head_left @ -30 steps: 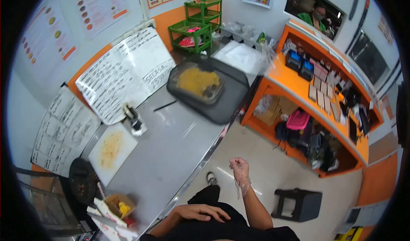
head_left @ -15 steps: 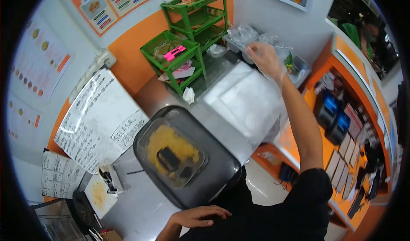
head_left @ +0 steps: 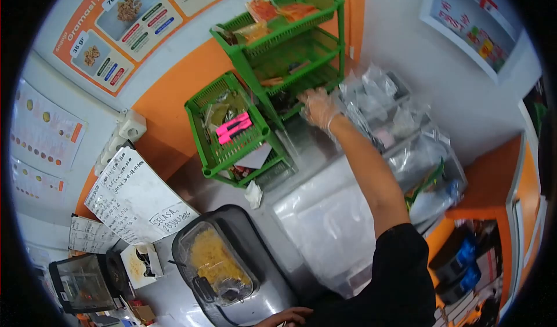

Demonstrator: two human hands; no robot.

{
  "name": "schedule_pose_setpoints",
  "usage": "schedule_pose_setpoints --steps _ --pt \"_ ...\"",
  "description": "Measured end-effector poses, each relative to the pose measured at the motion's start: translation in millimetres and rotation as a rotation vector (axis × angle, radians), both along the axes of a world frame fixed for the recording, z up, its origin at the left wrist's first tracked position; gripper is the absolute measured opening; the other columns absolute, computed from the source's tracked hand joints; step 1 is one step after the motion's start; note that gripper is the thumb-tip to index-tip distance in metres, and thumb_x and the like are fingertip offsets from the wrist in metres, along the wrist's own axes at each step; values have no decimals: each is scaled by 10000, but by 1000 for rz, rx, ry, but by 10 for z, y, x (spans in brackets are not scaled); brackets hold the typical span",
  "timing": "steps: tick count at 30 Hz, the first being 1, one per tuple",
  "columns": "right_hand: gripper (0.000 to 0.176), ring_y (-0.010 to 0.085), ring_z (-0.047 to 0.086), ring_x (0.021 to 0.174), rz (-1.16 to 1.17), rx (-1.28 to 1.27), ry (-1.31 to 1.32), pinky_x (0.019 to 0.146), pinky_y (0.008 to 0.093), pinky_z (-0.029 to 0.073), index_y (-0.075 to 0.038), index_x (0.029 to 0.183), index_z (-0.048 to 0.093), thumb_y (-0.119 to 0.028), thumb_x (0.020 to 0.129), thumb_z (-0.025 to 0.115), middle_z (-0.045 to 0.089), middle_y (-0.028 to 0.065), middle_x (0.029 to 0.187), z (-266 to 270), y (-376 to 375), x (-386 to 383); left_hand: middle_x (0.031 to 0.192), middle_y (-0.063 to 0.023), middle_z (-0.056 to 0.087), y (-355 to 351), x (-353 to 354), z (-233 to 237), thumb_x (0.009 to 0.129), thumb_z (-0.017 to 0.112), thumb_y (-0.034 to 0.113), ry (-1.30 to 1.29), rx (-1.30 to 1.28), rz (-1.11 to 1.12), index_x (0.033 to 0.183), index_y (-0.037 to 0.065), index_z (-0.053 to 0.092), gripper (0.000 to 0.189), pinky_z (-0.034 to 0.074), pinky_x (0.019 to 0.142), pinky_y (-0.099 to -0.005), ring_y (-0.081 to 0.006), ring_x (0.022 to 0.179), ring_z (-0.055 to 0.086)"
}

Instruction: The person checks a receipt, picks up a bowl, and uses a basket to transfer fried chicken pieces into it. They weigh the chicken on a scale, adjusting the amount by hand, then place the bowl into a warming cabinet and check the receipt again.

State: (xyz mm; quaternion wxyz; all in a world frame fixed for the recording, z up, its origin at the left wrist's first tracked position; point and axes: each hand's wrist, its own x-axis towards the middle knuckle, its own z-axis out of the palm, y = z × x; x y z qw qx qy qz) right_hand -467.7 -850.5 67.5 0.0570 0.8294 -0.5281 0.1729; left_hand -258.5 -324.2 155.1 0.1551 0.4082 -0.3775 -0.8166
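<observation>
My right hand [head_left: 319, 108], in a clear plastic glove, reaches forward to the lower tier of the tall green rack [head_left: 301, 54]. Its fingers are slightly bent and apart, with nothing visible held in them. Just to its right is a grey bin of clear plastic packaging [head_left: 377, 92]. My left hand [head_left: 288, 316] shows only partly at the bottom edge, fingers stretched out beside the dark container [head_left: 272, 269]. On that container sits a clear tub of shredded yellow food [head_left: 216, 257], with a black-handled tool on it.
Beneath my right forearm lies a stack of clear plastic sheets [head_left: 325, 211]. A shorter green rack [head_left: 223, 130] holds pink tools, and a crumpled white tissue [head_left: 253, 194] lies in front. At left leans a whiteboard [head_left: 139, 202]. An orange shelf unit [head_left: 493, 179] stands at right.
My view has shifted forward and toward the racks. My right hand has moved from above the plastic-filled bins to the left, to the tall rack's lower tier. My left hand now shows less.
</observation>
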Motion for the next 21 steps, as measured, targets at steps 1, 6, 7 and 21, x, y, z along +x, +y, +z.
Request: schedule_pose_setpoints --steps 1,6,7,21 --pt "290 321 583 1172 32 85 13 913 475 528 -199 1149 704 -235 875 615 670 99 1186 -125 -84 26 1421 -187 457 -22 -41 -68 1010 547 320 0 -17 16 1142 56 629 306 310 1103 -451 -346 1321 422" --pt "221 302 615 1126 172 174 -58 923 440 530 -172 1067 740 -184 893 603 703 98 1113 -461 -567 -80 1431 -190 446 -366 -302 54 1022 523 299 88 -214 122 1169 42 614 310 296 1114 -463 -345 1343 404" --pt "221 302 615 1126 183 193 -51 923 440 530 -172 1067 740 -184 893 603 703 98 1113 -398 -643 -126 1431 -192 444 -427 -356 107 1023 517 307 85 -171 139 1176 42 610 320 291 1117 -465 -345 1347 400" --pt "236 354 673 981 183 230 46 874 453 536 -137 1062 746 -166 865 619 700 195 1020 5 -1151 -808 1446 -149 402 -865 -313 -7 1018 526 277 158 -175 228 1290 50 528 354 293 1112 -426 -288 1353 383"
